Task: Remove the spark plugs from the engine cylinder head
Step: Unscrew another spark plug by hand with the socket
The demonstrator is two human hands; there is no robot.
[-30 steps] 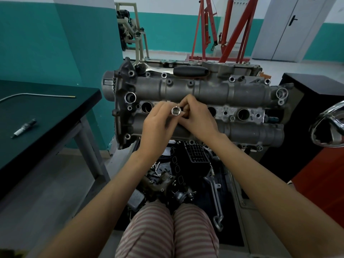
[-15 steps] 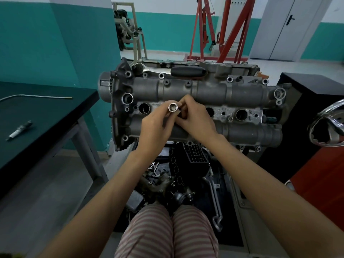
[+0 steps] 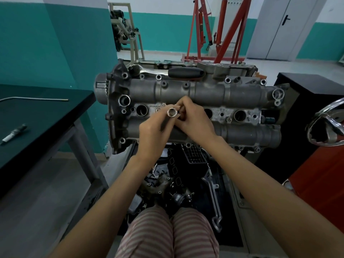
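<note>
Head view caught both hands — left hand (image 3: 155,135) and right hand (image 3: 193,121) — pinching the socket (image 3: 172,113) over the cylinder head (image 3: 214,94) middle — any slip risked dropping it into an open plug well (image 3: 141,110).

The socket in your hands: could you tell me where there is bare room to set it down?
Bare room on the table, between the rod and the spark plug. The floor below the cylinder head is crowded with parts.
</note>
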